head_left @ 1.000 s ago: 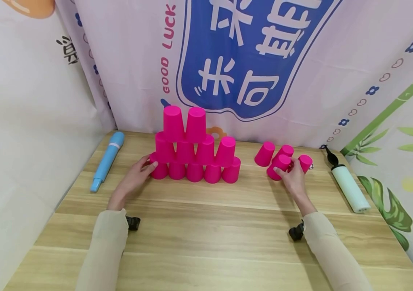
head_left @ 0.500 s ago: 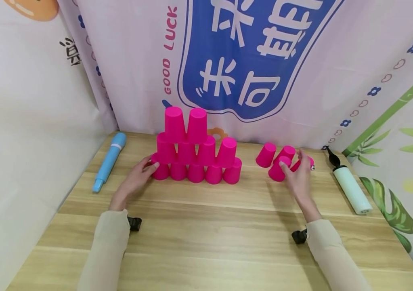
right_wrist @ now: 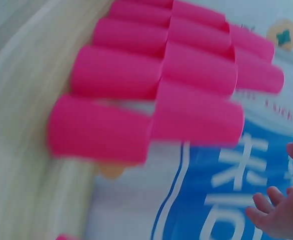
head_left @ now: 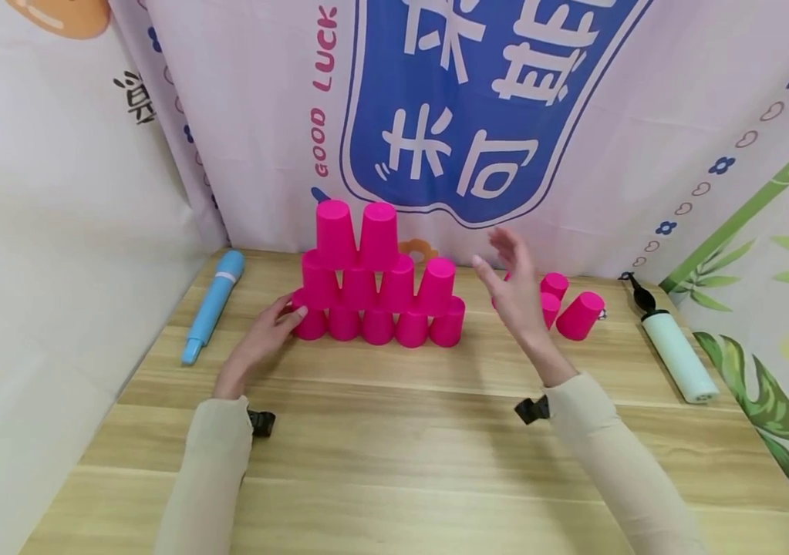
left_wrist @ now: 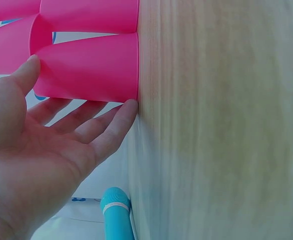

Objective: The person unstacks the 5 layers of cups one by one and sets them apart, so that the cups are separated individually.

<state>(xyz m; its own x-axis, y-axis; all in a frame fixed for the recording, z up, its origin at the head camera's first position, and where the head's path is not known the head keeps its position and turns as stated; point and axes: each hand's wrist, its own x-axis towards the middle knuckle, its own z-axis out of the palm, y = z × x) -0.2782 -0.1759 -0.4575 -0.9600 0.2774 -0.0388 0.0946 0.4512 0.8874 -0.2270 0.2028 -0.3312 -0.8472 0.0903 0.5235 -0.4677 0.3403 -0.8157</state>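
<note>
Pink cups stand upside down in a stepped stack, with several in the bottom row, several above, and two top cups [head_left: 335,235] at the upper left. My left hand [head_left: 262,335] rests its relaxed fingertips against the leftmost bottom cup [left_wrist: 86,70]; the thumb is near that cup's upper end. Raised to the right of the stack, my right hand [head_left: 519,297] holds nothing, its fingers spread apart. Behind and beside it are several loose pink cups, the rightmost cup [head_left: 580,316] fully visible and others partly covered by the hand.
A blue tube with a rounded head [head_left: 214,307] lies left of the stack. A pale green pump with a black nozzle [head_left: 679,356] lies on the table's right side. A printed cloth [head_left: 262,146] hangs behind the wooden table [head_left: 394,462].
My right hand has left the loose cups, moving left and up toward the stack with nothing in it. The rightmost loose cup is uncovered again. My left hand stays at the same cup.
</note>
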